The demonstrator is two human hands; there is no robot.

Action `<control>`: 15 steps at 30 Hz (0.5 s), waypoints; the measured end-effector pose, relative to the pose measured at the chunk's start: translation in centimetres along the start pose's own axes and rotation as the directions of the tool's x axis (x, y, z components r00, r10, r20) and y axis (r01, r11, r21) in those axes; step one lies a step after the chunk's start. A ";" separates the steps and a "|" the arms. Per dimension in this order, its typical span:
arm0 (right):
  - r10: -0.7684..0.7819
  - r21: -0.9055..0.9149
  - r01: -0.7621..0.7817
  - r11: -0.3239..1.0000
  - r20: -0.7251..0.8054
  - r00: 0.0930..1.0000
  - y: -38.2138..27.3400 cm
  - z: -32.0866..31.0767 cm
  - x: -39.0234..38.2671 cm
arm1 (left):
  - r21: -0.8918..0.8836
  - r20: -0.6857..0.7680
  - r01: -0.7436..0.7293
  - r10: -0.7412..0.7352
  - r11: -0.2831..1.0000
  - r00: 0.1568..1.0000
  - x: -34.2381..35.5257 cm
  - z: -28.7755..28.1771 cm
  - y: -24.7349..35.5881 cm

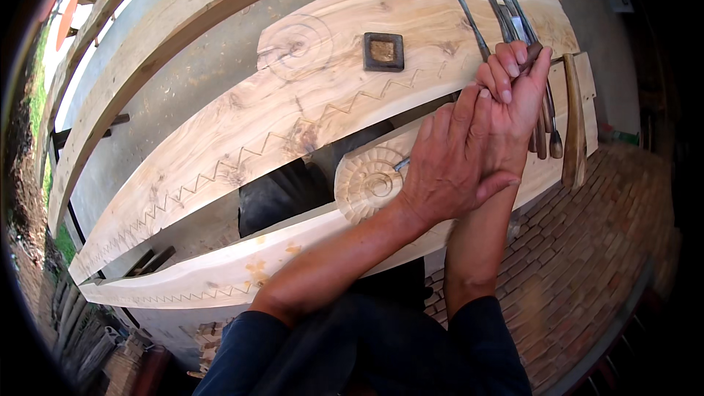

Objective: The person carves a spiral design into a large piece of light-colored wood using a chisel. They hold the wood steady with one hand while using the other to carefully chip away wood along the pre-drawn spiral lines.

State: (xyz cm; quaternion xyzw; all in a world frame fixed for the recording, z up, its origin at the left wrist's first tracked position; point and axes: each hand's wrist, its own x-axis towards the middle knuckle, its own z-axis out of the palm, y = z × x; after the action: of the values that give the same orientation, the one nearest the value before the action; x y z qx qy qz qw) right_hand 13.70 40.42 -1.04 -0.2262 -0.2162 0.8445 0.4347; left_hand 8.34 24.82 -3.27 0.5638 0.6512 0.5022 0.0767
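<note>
My right hand (517, 88) has its palm turned up and its fingers curled round a dark wooden tool handle (531, 57). Across its heel and wrist lies my left hand (451, 154), fingers stretched out. From beneath the left hand pokes a short metal blade tip (401, 165), over a carved rosette (378, 185) on the nearer wooden board (183, 273). Whether that blade belongs to the held handle is hidden by my hands. Several carving chisels (506, 18) lie just beyond my right hand, their handles partly covered by it.
A farther wide board (242, 114) bears a zigzag line and pencilled circles. On it sits a small dark square frame-shaped block (383, 52). A wooden mallet-like stick (574, 121) lies at the right end. Curved timbers (147, 73) stand left; brick paving (587, 227) is at right.
</note>
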 end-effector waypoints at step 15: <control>-0.139 -0.273 0.079 0.959 -0.206 0.969 2.0 3.0 -0.2 | -0.028 -0.026 0.071 -0.072 0.997 0.997 0.2 0.2 0.0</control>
State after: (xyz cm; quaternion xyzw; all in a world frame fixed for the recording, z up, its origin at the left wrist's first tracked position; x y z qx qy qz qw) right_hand 10.85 38.67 0.28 -0.3626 -0.2881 0.7523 0.4685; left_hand 8.45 25.06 -3.26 0.5321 0.6651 0.5156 0.0933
